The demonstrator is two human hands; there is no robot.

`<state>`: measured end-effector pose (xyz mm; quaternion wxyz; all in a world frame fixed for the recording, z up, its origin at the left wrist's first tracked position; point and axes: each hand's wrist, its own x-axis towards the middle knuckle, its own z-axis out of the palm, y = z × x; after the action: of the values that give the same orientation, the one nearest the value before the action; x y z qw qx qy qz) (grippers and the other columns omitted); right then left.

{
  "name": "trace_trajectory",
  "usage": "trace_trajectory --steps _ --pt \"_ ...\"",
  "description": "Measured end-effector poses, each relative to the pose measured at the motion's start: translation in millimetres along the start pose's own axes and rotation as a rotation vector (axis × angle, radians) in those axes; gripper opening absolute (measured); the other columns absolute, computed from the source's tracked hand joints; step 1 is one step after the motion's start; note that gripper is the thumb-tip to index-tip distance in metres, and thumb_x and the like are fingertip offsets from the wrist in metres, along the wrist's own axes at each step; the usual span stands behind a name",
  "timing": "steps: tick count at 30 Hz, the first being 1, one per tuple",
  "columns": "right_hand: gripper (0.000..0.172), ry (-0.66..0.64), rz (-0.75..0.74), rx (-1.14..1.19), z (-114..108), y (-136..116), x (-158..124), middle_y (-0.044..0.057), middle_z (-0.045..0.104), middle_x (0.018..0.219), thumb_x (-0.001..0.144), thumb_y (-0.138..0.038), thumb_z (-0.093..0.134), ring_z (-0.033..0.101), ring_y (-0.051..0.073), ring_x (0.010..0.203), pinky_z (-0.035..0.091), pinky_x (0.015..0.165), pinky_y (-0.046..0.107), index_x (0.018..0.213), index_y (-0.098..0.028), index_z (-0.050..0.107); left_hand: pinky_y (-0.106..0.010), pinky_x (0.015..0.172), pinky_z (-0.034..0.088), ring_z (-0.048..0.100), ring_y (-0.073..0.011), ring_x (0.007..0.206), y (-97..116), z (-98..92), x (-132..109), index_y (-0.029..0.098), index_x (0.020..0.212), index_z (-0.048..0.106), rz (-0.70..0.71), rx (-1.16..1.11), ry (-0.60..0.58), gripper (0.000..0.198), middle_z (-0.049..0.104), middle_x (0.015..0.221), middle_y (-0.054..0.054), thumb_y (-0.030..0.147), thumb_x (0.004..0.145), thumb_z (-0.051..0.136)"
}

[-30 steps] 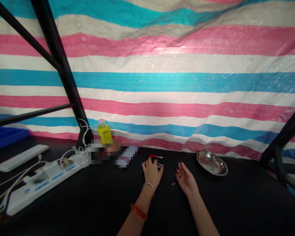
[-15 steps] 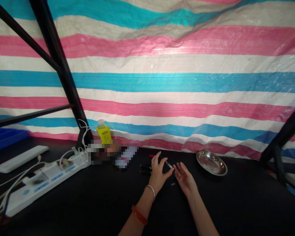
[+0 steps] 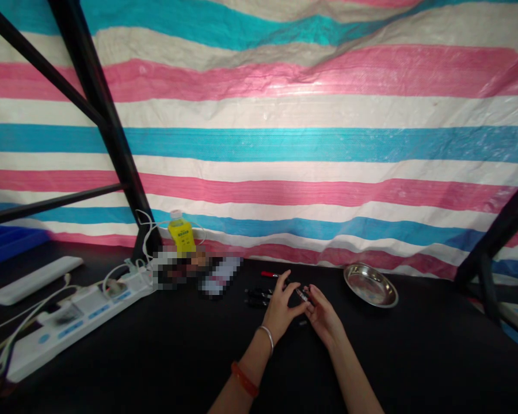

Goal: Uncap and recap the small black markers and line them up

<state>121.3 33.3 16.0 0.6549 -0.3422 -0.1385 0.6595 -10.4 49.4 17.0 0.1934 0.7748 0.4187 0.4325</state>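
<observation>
Between the fingertips of my left hand (image 3: pixel 280 307) is a slim pen (image 3: pixel 302 295), dark with a pale barrel; thumb and fingers pinch it above the black table. My right hand (image 3: pixel 326 319) meets it from the right, its fingers curled together against the pen's end. Something small and dark shows at those fingertips, too small to name. Just below the hands a small grey piece (image 3: pixel 303 323) lies on the table. Left of my left hand are black pens (image 3: pixel 258 294) lying side by side, partly hidden by the hand, with a red pen (image 3: pixel 269 274) behind them.
A round steel dish (image 3: pixel 371 286) stands to the right. At the left lie a white power strip (image 3: pixel 82 322) with cables, a white bar (image 3: pixel 37 280) and a blue tray (image 3: pixel 12 244). A yellow bottle (image 3: pixel 182 234) stands behind a blurred patch. Striped sheeting (image 3: pixel 285 144) hangs at the back.
My right hand has moved left and its fingers have curled in to meet the pen. My left hand has shifted slightly right, showing more of the red and black pens.
</observation>
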Motion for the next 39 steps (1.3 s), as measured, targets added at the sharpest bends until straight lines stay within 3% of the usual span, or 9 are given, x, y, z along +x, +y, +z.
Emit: trace_trajectory --steps 5,9,14,23,32,39 --pt "0.03 0.012 -0.02 0.022 -2 2 3 0.001 0.072 0.077 0.053 -0.02 0.082 0.067 0.014 0.06 0.052 0.053 0.02 0.079 -0.02 0.066 -0.037 0.099 0.042 0.048 -0.0211 0.116 3 -0.5 0 0.022 0.102 0.058 -0.009 0.011 0.044 0.031 0.048 0.124 -0.007 0.029 0.073 0.066" --pt "0.026 0.028 -0.059 0.017 -5 4 7 0.002 0.071 0.076 0.055 -0.019 0.081 0.068 0.016 0.066 0.054 0.056 0.023 0.077 -0.02 0.066 -0.031 0.08 0.05 0.06 -0.0164 0.088 6 -3.4 0 0.023 0.093 0.06 -0.088 0.092 0.148 0.022 0.057 0.102 -0.003 0.036 0.076 0.063" --pt "0.03 0.014 -0.076 -0.032 -5 5 9 0.003 0.071 0.074 0.052 -0.017 0.082 0.068 0.017 0.064 0.054 0.056 0.023 0.077 -0.018 0.066 -0.025 0.065 0.048 0.059 -0.0105 0.066 9 -7.4 -1 0.021 0.087 0.062 -0.115 0.175 0.218 0.026 0.059 0.093 -0.001 0.044 0.075 0.062" --pt "0.035 0.03 -0.219 -0.129 1 7 5 0.003 0.071 0.07 0.046 -0.024 0.085 0.065 0.015 0.06 0.052 0.057 0.023 0.075 -0.016 0.067 -0.026 0.065 0.043 0.061 -0.0135 0.069 5 -5.1 -1 0.022 0.088 0.064 -0.098 0.381 0.276 0.035 0.063 0.093 -0.003 0.052 0.073 0.062" --pt "0.029 0.04 -0.439 -0.473 19 8 -12 0.002 0.068 0.061 0.053 -0.042 0.079 0.061 0.015 0.06 0.049 0.061 0.026 0.065 -0.017 0.071 -0.026 0.065 0.042 0.061 -0.0134 0.071 4 -5.4 -1 0.023 0.089 0.063 -0.152 0.431 0.256 0.026 0.063 0.095 -0.001 0.047 0.078 0.058" --pt "0.032 -0.015 -0.512 -0.547 21 12 -19 0.005 0.071 0.082 0.058 -0.041 0.076 0.062 0.019 0.07 0.049 0.068 0.03 0.082 -0.02 0.073 -0.024 0.063 0.044 0.06 -0.0104 0.064 9 -8.2 0 0.022 0.089 0.062 -0.213 0.33 0.267 0.021 0.062 0.095 0.0 0.039 0.077 0.062"
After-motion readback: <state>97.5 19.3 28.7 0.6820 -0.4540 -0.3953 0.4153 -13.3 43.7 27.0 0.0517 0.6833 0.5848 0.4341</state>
